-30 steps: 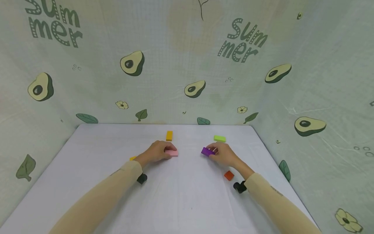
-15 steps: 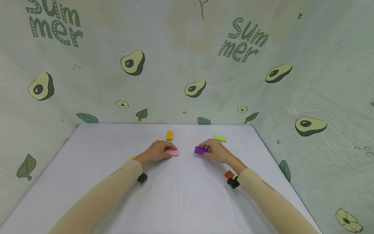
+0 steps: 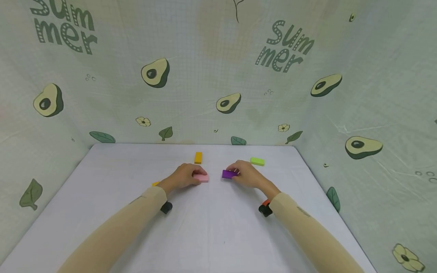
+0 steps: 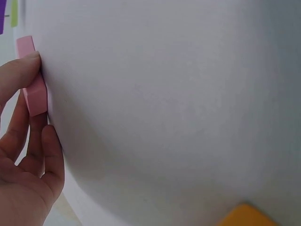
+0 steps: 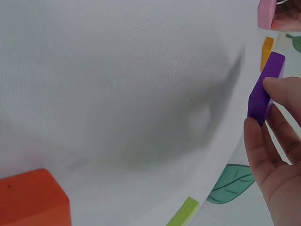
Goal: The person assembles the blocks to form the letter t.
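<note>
Purple block and pink block were each clamped between thumb and fingers, of the right hand and left hand respectively, near each other but apart. Grasping looked done for these two; the orange block, lime-green block, red-orange block and yellow block lay unheld on the white table. The avocado-print cloth read "Summer" twice; sleeve lettering was illegible.

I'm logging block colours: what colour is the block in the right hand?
Purple; the block shows best in the right wrist view.
</note>
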A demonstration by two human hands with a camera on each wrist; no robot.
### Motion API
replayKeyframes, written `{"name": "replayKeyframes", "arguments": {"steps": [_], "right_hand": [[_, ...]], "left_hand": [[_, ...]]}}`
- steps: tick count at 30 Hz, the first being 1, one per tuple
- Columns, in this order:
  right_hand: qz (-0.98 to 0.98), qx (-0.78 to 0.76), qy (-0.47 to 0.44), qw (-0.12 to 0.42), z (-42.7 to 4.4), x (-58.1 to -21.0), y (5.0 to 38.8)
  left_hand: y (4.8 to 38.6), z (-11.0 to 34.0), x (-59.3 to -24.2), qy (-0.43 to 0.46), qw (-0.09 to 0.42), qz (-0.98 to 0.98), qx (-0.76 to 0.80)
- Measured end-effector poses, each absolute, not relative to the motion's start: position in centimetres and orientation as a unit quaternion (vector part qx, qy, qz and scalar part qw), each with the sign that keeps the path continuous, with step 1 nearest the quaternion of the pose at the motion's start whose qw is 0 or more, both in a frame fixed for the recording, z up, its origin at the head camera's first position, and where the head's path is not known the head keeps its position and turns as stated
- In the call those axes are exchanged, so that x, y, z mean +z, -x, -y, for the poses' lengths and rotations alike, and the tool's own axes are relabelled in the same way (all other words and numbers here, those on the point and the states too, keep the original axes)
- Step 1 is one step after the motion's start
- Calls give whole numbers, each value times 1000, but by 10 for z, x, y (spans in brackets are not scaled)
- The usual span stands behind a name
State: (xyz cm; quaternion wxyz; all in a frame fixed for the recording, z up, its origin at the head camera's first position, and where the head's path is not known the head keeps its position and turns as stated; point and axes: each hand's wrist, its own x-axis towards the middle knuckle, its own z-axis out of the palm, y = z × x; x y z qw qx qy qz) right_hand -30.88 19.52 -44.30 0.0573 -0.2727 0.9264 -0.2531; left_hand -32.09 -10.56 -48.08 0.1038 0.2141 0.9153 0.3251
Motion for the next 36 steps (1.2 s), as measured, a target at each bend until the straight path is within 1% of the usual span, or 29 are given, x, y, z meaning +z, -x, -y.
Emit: {"name": "replayKeyframes", "arguments": {"steps": [7,17,36], "right_hand": [[-922,-254,286,55,-184,-446,313],[-921,-245,294,67,-166,-448,314],[-923,-238,296,69,-150,-457,314]], "left_hand": [[319,105,-480,-214,105,-915,326],[320,106,-480,-216,101,-916,322],[319,106,-479,-213,101,-916,325]]}}
